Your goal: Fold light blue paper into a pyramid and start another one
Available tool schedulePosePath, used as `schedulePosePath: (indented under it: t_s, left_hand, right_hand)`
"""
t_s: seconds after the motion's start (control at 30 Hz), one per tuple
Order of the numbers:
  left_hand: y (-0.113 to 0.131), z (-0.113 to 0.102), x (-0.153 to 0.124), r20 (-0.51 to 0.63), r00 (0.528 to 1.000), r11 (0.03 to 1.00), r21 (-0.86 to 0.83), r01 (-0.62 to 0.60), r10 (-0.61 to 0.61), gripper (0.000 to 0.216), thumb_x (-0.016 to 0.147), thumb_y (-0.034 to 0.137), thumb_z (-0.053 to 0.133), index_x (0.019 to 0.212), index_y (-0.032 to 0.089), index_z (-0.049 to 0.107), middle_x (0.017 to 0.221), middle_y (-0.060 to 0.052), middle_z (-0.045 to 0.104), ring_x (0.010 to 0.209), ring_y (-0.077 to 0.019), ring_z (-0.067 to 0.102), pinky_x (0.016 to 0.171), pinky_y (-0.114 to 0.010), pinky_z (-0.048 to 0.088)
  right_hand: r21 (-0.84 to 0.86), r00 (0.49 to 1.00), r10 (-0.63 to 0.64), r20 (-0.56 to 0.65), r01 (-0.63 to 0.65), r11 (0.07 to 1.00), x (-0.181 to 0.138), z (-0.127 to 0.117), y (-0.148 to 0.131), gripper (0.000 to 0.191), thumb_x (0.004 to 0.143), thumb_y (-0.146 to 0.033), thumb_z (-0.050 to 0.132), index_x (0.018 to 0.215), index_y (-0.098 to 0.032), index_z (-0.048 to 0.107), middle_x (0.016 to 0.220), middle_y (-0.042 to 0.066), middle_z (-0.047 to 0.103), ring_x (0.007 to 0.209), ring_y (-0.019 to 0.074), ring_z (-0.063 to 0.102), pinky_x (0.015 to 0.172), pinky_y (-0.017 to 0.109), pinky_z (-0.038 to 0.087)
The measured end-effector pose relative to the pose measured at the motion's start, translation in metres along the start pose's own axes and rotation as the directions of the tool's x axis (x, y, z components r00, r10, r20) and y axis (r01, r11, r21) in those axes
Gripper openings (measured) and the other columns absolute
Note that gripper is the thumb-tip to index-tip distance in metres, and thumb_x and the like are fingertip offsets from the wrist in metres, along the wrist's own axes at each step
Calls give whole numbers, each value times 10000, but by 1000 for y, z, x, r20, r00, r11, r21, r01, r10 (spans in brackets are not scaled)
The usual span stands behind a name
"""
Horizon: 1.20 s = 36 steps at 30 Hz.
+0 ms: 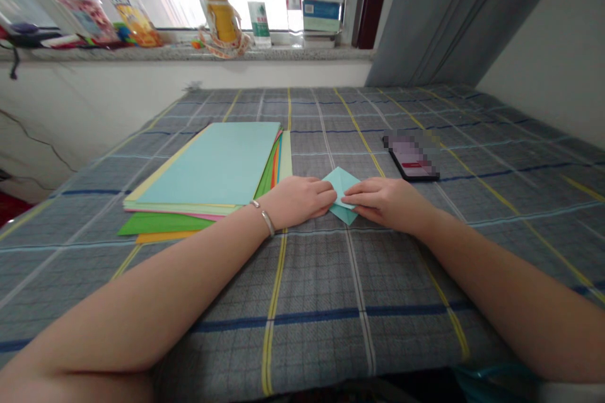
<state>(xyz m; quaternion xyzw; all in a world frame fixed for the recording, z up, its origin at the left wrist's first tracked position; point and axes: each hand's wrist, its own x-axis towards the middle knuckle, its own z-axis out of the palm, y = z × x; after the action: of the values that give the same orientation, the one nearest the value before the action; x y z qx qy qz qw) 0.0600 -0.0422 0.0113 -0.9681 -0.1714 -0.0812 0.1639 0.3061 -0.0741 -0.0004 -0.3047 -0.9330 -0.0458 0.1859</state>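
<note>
A small piece of folded light-blue paper (345, 214) lies on the plaid cloth, with one corner pointing away from me and one toward me. My left hand (305, 201) is closed at its left edge, fingertips pressed on the paper. From the other side my right hand (390, 204) pinches the paper near its middle, thumb and fingers together. The fingers of both hands cover the paper's left and right corners. A silver bangle (267, 221) circles my left wrist.
A stack of coloured paper sheets (212, 164), light blue on top, lies left of my hands. To the right is a phone (411, 157). Behind the plaid-covered surface (316, 315), a windowsill (170, 53) bears a juice bottle (125, 3), a yellow bottle (222, 16) and boxes (322, 9).
</note>
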Motion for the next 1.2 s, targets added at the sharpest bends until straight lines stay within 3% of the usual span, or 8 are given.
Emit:
schedulePosePath:
  t_s: [0.33, 0.53, 0.73, 0.93, 1.07, 1.2]
  left_hand:
    - [3, 5, 5, 33, 997, 994, -91, 67, -64, 269, 1008, 307, 400, 990, 147, 616, 949, -67, 689, 895, -181, 649, 770, -287, 507]
    - [3, 4, 6, 75, 976, 972, -99, 213, -206, 283, 999, 299, 423, 923, 132, 638, 861, -63, 690, 800, -174, 655, 741, -291, 499]
    - [2, 5, 5, 63, 934, 925, -130, 356, -350, 279, 986, 339, 448, 886, 149, 626, 850, -53, 690, 789, -172, 655, 706, -271, 483]
    - [3, 5, 5, 88, 926, 914, -153, 376, -366, 269, 986, 331, 443, 876, 153, 611, 823, -63, 678, 775, -184, 638, 696, -284, 470]
    - [2, 7, 5, 66, 925, 911, -157, 381, -375, 273, 981, 341, 450, 852, 157, 606, 789, -50, 668, 743, -171, 627, 672, -270, 456]
    - [1, 8, 4, 56, 925, 911, -163, 380, -376, 262, 975, 331, 463, 843, 155, 605, 782, -42, 666, 734, -167, 631, 663, -265, 452]
  right_hand:
    - [-7, 997, 77, -29, -78, 997, 2, -2, -5, 250, 960, -346, 512, 1000, -254, 741, 1036, -3, 750, 915, 176, 679, 794, 301, 491]
    - [58, 982, 190, 7, -191, 980, 2, -2, 0, 243, 951, -329, 511, 965, -238, 735, 941, 15, 751, 864, 171, 678, 756, 286, 485]
    - [-52, 959, 278, 53, -275, 960, 2, -2, 4, 148, 885, -301, 593, 825, -230, 708, 841, 23, 726, 828, 195, 651, 706, 300, 460]
    - [-188, 911, 402, 95, -380, 906, -5, -13, 11, 145, 856, -299, 604, 810, -255, 735, 868, -3, 727, 728, 163, 638, 547, 282, 366]
    - [-232, 877, 465, 119, -430, 872, -11, -16, 21, 142, 832, -285, 606, 787, -272, 740, 856, -20, 726, 689, 150, 621, 516, 276, 332]
    - [-233, 877, 466, 119, -432, 872, -12, -17, 23, 135, 813, -262, 601, 755, -262, 723, 824, -18, 715, 678, 148, 609, 505, 277, 324]
